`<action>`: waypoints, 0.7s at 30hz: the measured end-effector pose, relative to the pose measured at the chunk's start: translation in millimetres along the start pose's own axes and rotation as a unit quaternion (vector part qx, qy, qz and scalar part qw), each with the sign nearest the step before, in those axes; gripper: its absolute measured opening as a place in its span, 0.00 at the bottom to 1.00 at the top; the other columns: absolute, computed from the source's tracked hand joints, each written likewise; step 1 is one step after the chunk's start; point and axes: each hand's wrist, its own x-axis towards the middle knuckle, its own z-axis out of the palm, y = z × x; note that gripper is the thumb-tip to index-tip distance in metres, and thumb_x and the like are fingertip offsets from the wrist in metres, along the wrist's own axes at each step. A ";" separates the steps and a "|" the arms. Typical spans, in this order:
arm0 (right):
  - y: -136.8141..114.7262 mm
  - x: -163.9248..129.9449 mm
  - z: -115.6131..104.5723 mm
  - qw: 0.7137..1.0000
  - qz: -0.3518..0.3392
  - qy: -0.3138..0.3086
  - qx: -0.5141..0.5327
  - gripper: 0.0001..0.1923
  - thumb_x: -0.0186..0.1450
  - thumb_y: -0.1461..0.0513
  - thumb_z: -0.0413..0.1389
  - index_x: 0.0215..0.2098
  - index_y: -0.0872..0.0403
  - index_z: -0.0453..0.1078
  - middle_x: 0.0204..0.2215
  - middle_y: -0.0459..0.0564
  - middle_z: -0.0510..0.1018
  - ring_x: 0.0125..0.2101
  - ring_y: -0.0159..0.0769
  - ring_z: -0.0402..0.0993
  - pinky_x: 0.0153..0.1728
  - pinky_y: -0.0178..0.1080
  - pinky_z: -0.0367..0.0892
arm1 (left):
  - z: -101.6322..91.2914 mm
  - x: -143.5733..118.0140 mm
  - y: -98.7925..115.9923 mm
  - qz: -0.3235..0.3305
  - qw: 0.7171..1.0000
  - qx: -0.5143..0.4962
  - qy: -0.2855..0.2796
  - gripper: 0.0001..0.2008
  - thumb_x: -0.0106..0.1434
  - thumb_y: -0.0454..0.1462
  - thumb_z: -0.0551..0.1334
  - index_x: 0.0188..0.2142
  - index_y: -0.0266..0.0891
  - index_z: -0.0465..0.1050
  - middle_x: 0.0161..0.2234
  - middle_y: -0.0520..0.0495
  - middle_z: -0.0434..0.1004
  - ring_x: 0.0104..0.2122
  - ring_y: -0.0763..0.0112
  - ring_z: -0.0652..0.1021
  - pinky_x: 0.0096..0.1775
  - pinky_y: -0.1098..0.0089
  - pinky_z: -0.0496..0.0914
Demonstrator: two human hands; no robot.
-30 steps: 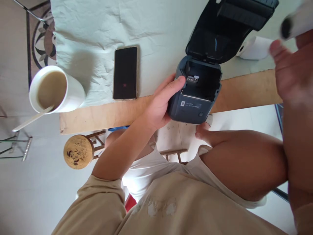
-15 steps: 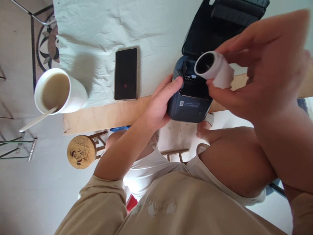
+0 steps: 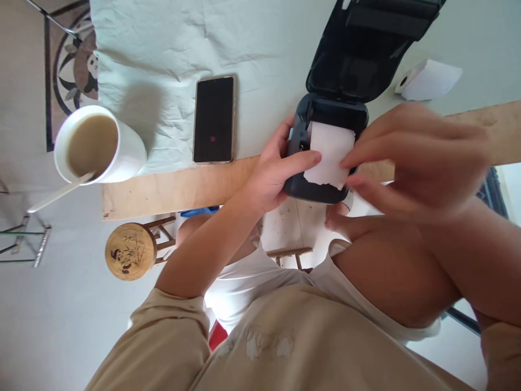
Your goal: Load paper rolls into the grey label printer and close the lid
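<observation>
A dark blue-grey mini printer (image 3: 315,190) is held over the table's front edge, its black lid (image 3: 354,51) swung up and back. My left hand (image 3: 271,165) grips its left side, with the thumb resting on the white paper roll (image 3: 329,146). The roll sits in the printer's bay, and its ragged paper end hangs towards me over the front. At the paper's right edge, my right hand (image 3: 423,157) pinches with thumb and index finger; this hand is blurred by motion.
Left of the printer lies a phone (image 3: 214,119). A white cup (image 3: 130,155) with a drink and a spoon (image 3: 61,193) stands at far left. Another white roll (image 3: 431,80) lies at right on the pale cloth (image 3: 264,38). Below is a wooden stool (image 3: 130,251).
The paper roll has gone from above the printer, in my right hand, down into its bay. My left thumb now lies on the paper. The other roll at right has come into view.
</observation>
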 end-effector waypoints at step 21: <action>16.5 -5.0 15.4 0.911 0.297 -0.070 0.277 0.34 0.60 0.46 0.59 0.58 0.46 0.53 0.45 0.49 0.67 0.33 0.23 0.66 0.25 0.26 0.67 | 12.2 -0.9 -6.3 0.030 0.998 -0.006 0.062 0.08 0.61 0.39 0.64 0.39 0.40 0.71 0.28 0.52 0.74 0.24 0.77 0.75 0.26 0.76 0.65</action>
